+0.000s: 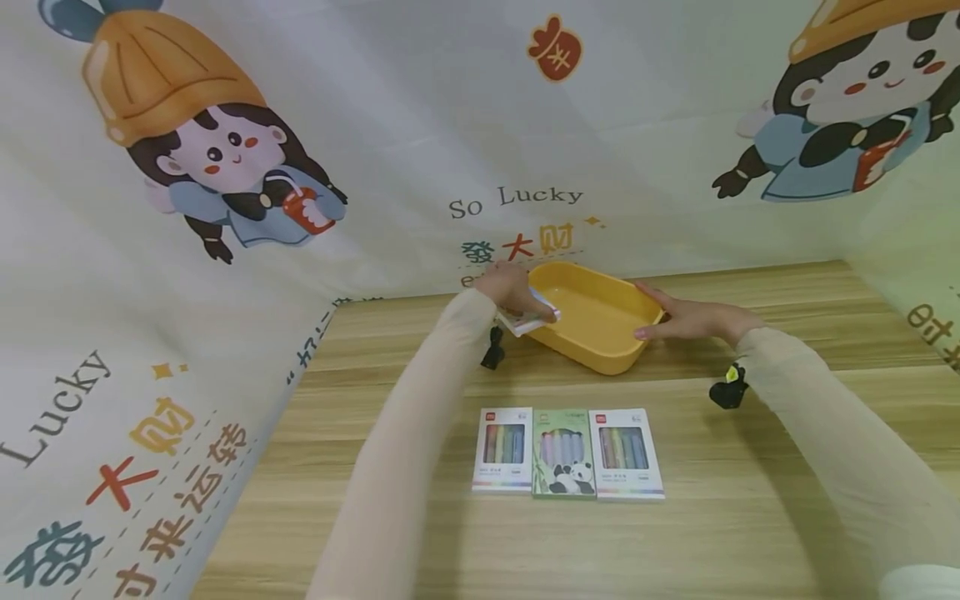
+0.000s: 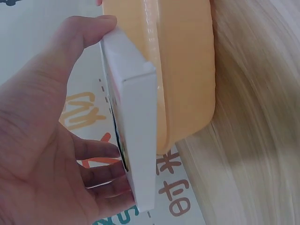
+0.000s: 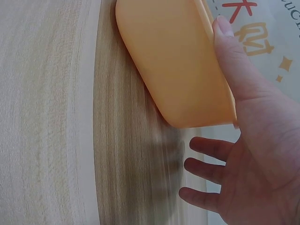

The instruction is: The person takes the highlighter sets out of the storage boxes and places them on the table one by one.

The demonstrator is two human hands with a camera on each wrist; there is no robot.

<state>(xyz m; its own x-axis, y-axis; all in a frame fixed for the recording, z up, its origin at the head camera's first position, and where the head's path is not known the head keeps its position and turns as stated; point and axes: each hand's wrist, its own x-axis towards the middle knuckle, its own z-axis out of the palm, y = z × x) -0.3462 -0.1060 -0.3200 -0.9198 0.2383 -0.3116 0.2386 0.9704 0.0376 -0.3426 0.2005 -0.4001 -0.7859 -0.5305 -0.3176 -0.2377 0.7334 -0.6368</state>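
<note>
A yellow plastic bin (image 1: 600,321) with rounded corners stands at the back of the table, its inside bare. My left hand (image 1: 513,292) grips a thin white box (image 2: 140,136) by its edges, thumb at one end and fingers at the other. In the head view that box overlaps the bin's left rim; its printed face is mostly hidden. At the bin's right end, my right hand (image 1: 693,321) holds the rim, thumb (image 3: 227,42) laid along it and three fingers spread below, off the wall.
Nearer the front, a white crayon-style pack (image 1: 504,475), a green panda pack (image 1: 551,471) and another white pack (image 1: 627,479) lie side by side, with coloured sticks in their windows. Printed cloth (image 1: 405,125) hangs behind the wooden table (image 1: 360,400). Small black devices (image 1: 729,387) sit by both wrists.
</note>
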